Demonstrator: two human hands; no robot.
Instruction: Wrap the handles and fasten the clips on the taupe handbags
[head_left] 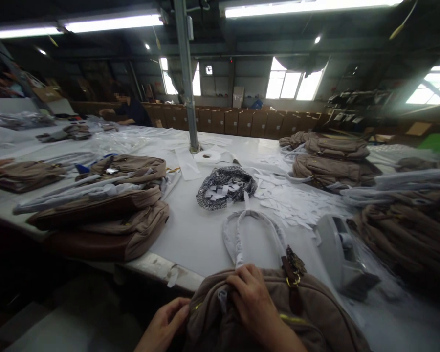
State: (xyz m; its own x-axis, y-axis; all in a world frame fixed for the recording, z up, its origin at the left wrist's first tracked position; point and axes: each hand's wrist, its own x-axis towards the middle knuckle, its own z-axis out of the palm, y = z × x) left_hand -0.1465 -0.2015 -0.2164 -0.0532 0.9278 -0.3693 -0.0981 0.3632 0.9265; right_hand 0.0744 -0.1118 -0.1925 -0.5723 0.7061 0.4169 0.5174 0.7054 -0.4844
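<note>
A taupe fabric handbag [330, 305] with gold zippers sits at the table's near edge, directly in front of me. Its looped handles [240, 234] stand up, wrapped in whitish covering. A brown leather strap with a gold buckle [292, 281] and a dark charm [296, 261] hang by the right handle end. My left hand [166, 322] pinches the bag's left side near a gold zipper, fingers closed. My right hand [253, 298] lies over the bag's top below the left handle end, its fingers curled into the fabric; the fingertips are partly hidden.
Stacked bags [132, 220] lie left, more bags [333, 168] right. A patterned pouch of white tags [225, 188], loose white slips [289, 195], a tape roll [207, 156] and a grey dispenser [339, 259] share the table. A metal post [187, 73] rises behind; a person [132, 110] sits far left.
</note>
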